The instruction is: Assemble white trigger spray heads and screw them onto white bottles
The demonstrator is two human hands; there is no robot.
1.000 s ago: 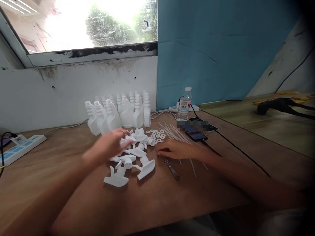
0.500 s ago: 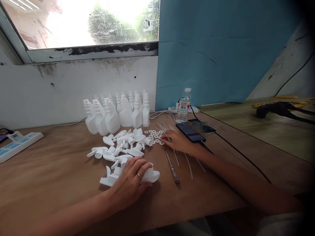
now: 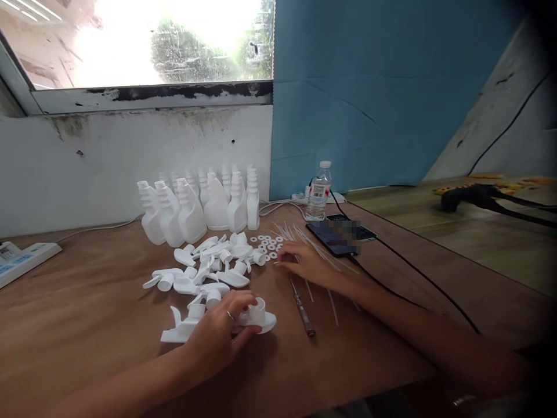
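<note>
My left hand [image 3: 221, 328] is closed round a white trigger spray head [image 3: 257, 313] at the front of the table, its round collar facing up. Just left of that hand, another spray head [image 3: 176, 332] lies partly covered by it. My right hand [image 3: 304, 261] pinches a small white washer [image 3: 277, 264] between thumb and fingertips, seen almost edge-on. Beside those fingers lies a cluster of flat white washers [image 3: 264, 238]. Thin clear tubes [image 3: 333, 306] spread out under and around my right hand. A screwdriver-like tool [image 3: 303, 313] rests between my hands.
A pile of white spray heads [image 3: 209, 261] lies mid-table. Several white spray bottles [image 3: 191, 215] stand against the wall. To the right are a water bottle [image 3: 319, 194], a phone [image 3: 326, 237] and black cables. A power strip [image 3: 32, 258] sits at the far left.
My right hand has drawn slightly back from the washers with one in its fingertips. In my left hand the spray head's collar is now more exposed, fingers shifted left. The view moved a little.
</note>
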